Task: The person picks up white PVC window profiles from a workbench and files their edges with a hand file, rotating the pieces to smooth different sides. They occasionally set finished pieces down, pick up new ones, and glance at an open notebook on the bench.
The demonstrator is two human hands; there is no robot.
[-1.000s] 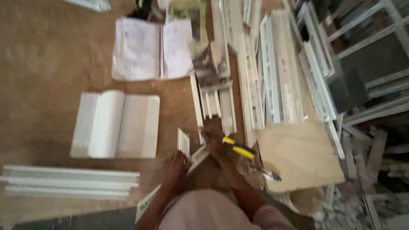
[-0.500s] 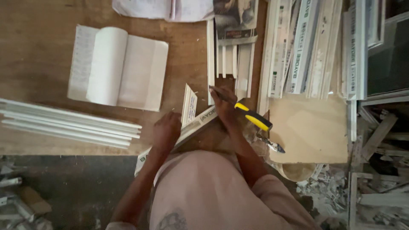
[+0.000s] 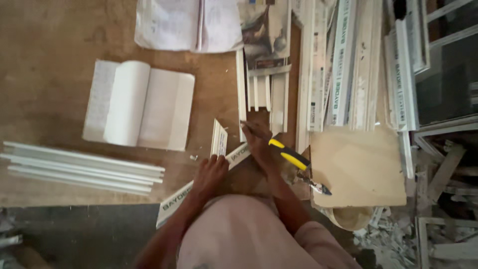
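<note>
A long white plastic profile strip (image 3: 174, 201) lies slanted across the front edge of the brown table (image 3: 45, 69). My left hand (image 3: 210, 172) presses down on it near its middle. My right hand (image 3: 256, 142) is closed on a thin pencil-like tool whose tip points up-left, just above the strip's upper end. A short angled white offcut (image 3: 218, 138) stands right above my left hand. Yellow-and-black handled snips (image 3: 294, 160) lie beside my right wrist.
A white folded sheet (image 3: 137, 104) and a bundle of white strips (image 3: 79, 167) lie to the left. An open book (image 3: 189, 22) lies at the far edge. Many white profiles (image 3: 343, 60) are stacked on the right, above a plywood square (image 3: 356, 167). Rubble covers the floor at the lower right.
The view has shifted so the table items sit lower and closer. My right hand has moved slightly up the strip; my left hand stays pressed on it.
</note>
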